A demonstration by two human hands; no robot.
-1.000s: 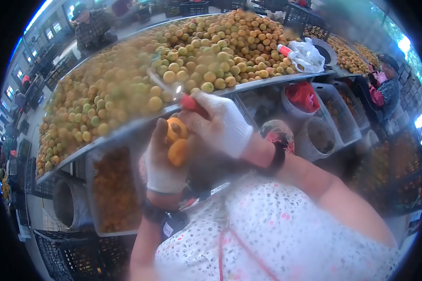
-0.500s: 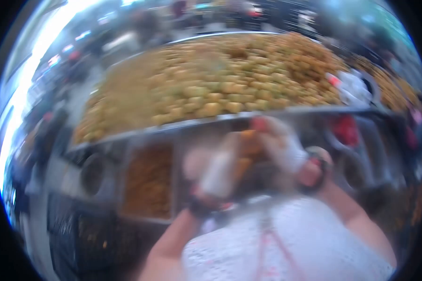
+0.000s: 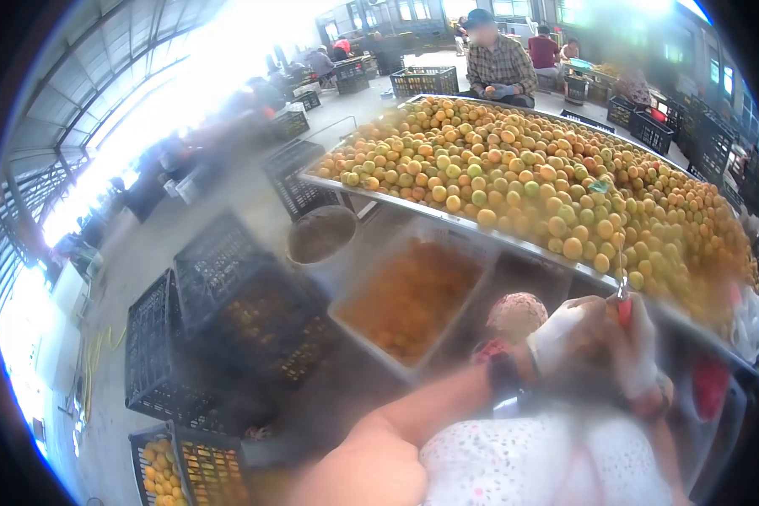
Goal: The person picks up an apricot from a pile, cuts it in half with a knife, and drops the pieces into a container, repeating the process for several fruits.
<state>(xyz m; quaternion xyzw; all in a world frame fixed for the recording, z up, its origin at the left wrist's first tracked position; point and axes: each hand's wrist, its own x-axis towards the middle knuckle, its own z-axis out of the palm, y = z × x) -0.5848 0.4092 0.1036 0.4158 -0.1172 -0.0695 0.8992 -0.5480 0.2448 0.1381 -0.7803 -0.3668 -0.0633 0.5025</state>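
I can't make out any readable text, label, brand, number or sign through my head view.

Bright daylight enters from the far left and the far windows. Severe glare (worst beside the roof) erases detail there. Haze blurs the right-hand fruit, left hand and right hand. The red-handled tool shows a glint. Near-left crates sit dim and soft. Fisheye distortion curves the edges; corners are black.
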